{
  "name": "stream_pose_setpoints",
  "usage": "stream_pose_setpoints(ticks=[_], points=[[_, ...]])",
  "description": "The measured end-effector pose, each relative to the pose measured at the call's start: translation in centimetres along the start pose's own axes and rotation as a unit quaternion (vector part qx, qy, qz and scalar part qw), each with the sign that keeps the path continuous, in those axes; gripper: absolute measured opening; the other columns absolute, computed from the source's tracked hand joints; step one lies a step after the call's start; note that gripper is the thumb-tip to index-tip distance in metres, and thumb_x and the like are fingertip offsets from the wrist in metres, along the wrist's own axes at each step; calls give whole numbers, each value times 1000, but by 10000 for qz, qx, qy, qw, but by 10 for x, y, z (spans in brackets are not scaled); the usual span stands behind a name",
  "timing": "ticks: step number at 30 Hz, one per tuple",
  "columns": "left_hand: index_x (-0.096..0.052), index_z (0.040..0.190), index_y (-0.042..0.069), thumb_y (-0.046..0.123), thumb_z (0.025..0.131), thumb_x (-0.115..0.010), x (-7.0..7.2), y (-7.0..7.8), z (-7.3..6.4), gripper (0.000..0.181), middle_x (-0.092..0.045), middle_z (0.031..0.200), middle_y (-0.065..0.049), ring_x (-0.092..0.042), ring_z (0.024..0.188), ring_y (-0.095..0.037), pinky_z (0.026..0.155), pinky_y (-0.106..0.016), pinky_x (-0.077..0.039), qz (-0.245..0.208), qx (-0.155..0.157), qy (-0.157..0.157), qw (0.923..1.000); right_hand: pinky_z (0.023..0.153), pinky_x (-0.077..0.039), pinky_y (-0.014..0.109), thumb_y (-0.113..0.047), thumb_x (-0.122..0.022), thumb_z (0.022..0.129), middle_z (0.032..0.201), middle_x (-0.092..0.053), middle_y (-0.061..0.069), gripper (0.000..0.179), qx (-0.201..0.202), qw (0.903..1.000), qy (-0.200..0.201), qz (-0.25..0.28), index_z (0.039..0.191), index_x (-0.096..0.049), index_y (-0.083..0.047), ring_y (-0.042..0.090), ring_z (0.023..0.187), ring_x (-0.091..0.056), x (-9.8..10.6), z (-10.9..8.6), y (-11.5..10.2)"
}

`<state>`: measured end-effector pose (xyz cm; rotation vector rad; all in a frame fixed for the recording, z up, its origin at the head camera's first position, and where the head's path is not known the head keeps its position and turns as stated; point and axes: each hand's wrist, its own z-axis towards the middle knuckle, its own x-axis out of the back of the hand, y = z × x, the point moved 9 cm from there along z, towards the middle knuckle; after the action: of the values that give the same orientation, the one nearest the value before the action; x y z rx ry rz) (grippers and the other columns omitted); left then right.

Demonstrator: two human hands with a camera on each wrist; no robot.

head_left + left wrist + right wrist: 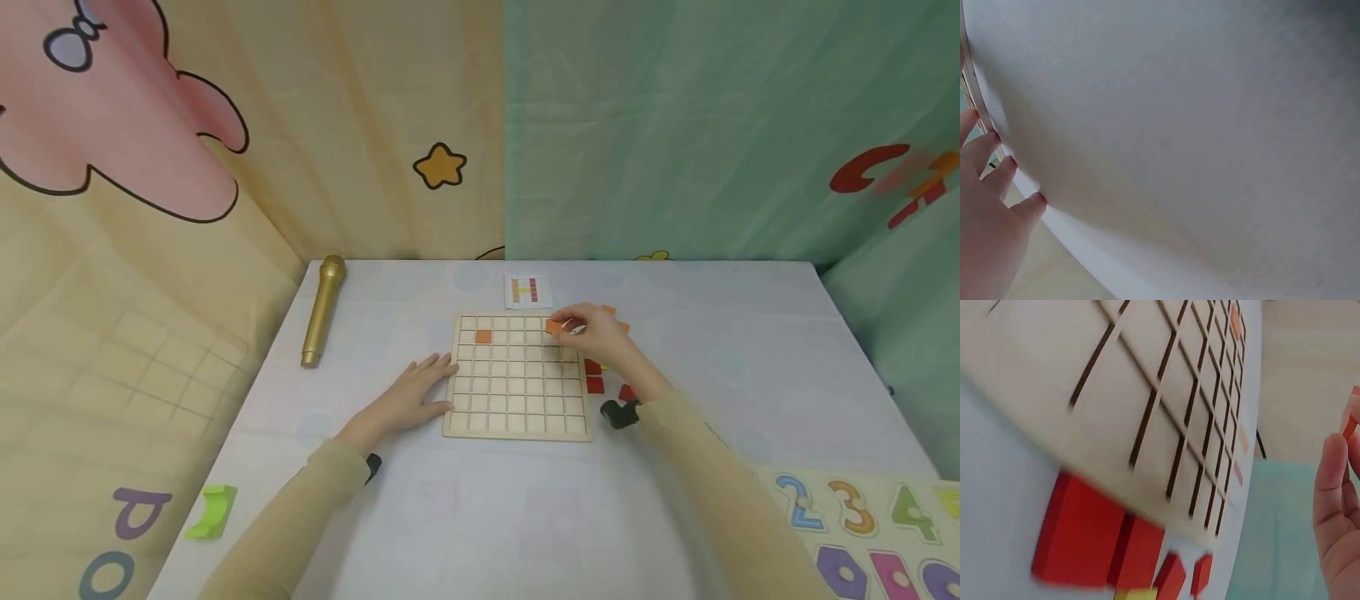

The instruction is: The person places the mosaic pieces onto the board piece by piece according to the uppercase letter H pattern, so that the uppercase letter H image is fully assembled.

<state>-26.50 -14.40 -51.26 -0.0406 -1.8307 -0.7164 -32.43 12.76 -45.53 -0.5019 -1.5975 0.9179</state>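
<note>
1. Left hand (412, 396): fingers spread, gripping nothing, at the board's (517, 435) left edge, well apart from the held tile (553, 327).
2. Set tile (483, 337): orange, in a cell near the far left corner.
3. Right hand (596, 333): we see it pinching the held tile over the far right cells, right of the set tile.
4. Card (528, 292): just beyond the board.

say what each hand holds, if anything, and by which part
The right hand pinches an orange tile by the side toward the palm, between thumb and fingers. The left hand holds nothing, its fingers touching the board.
</note>
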Motion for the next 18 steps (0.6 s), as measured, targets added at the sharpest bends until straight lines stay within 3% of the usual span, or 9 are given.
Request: stream_pose_setpoints(ticks=[5, 10, 18], points=[[-37, 153, 12, 35, 94, -67, 0, -1, -1, 70, -20, 164, -9, -14, 153, -31, 124, -55, -9, 1, -4, -57, 10000, 85, -55, 34, -17, -68, 88, 118, -67, 11, 31, 78, 9998, -182, 60, 118, -70, -7, 25, 100, -62, -43, 22, -28], [-37, 153, 12, 34, 94, -66, 0, 0, -2, 69, -20, 165, -9, -14, 153, -31, 124, -55, -9, 12, -21, -103, 9999, 83, -54, 30, -18, -72, 87, 116, -66, 10, 33, -39, 9988, -473, 100, 118, -69, -7, 22, 98, -60, -81, 37, -38], [-35, 153, 10, 35, 95, -65, 1, -1, -1, 70, -21, 164, -9, -14, 153, -31, 124, -55, -9, -10, -85, -26, 10000, 80, -51, 31, -12, -69, 88, 106, -62, 12, 30, 120, 9959, -733, -525, 115, -69, 0, 20, 88, -56, -113, 48, -41]])
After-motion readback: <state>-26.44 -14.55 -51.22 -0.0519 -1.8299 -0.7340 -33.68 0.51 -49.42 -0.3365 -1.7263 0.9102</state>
